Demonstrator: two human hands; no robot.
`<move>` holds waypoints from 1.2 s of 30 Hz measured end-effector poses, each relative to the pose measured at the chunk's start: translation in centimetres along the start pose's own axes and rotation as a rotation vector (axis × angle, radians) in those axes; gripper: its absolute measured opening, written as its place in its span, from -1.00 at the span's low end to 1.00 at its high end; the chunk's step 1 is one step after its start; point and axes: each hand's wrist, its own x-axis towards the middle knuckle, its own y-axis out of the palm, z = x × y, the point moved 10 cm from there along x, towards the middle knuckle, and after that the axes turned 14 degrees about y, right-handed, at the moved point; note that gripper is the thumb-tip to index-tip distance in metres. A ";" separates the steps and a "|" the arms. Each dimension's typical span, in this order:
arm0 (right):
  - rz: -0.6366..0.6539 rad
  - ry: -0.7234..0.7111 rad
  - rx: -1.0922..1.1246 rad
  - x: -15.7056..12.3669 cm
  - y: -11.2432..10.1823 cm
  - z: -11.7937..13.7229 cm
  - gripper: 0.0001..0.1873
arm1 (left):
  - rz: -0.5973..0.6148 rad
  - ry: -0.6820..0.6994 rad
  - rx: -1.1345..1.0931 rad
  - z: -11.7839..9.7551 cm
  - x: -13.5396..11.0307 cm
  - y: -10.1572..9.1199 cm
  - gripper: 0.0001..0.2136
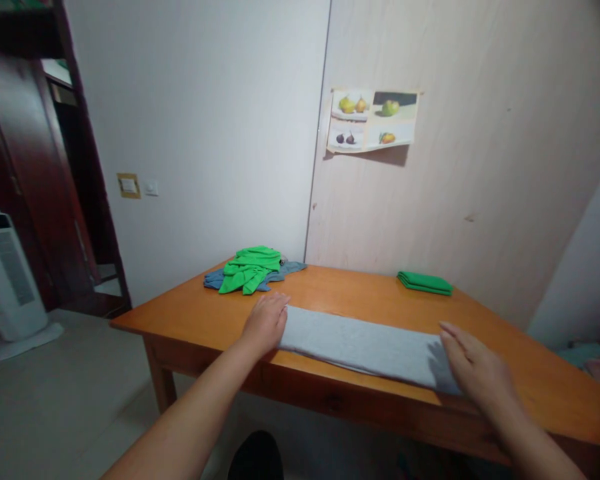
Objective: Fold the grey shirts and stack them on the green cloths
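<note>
A grey cloth [360, 347], folded into a long strip, lies along the near edge of the orange wooden table [340, 293]. My left hand [266, 321] rests flat on the strip's left end, fingers stretched out. At the strip's right end my right hand [473, 363] lies flat with its fingers extended. Neither hand grips anything.
A heap of unfolded bright green cloths [250, 267] lies on a blue cloth [215, 280] at the table's far left. A folded green cloth [425, 283] sits at the far right near the wall. A fruit poster [373, 120] hangs above. A white appliance [7, 280] stands on the floor left.
</note>
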 end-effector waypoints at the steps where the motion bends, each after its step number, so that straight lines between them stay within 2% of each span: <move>1: 0.041 0.001 0.003 0.3 1.1 1.0 -0.34 | 0.037 0.013 -0.003 -0.8 0.7 0.7 -0.61; 6: 0.235 -0.064 -0.064 0.1 6.9 6.5 -0.27 | 0.233 0.089 -0.032 -4.9 3.0 4.9 -0.57; 10: 0.418 -0.127 -0.195 -1.4 11.2 10.3 -0.23 | 0.340 0.192 -0.102 -8.0 4.0 7.9 -0.54; 12: 0.512 -0.139 -0.267 -2.4 12.9 11.2 -0.22 | 0.396 0.238 -0.132 -9.3 4.1 9.3 -0.50; 15: 0.660 -0.134 -0.345 -4.0 14.9 11.4 -0.21 | 0.505 0.253 -0.170 -10.3 3.7 11.1 -0.40; 19: 0.737 -0.133 -0.377 -5.0 15.6 10.9 -0.21 | 0.599 0.229 -0.189 -10.3 2.8 12.4 -0.30; 25: 0.747 -0.121 -0.373 -4.9 15.4 11.0 -0.23 | 0.617 0.201 -0.193 -9.9 2.8 12.6 -0.28; 29: 0.761 -0.125 -0.352 -4.0 15.6 11.4 -0.22 | 0.625 0.198 -0.189 -9.4 3.6 13.0 -0.26; 36: 0.782 -0.132 -0.332 -1.4 17.6 11.7 -0.21 | 0.613 0.168 -0.177 -7.5 6.0 14.3 -0.27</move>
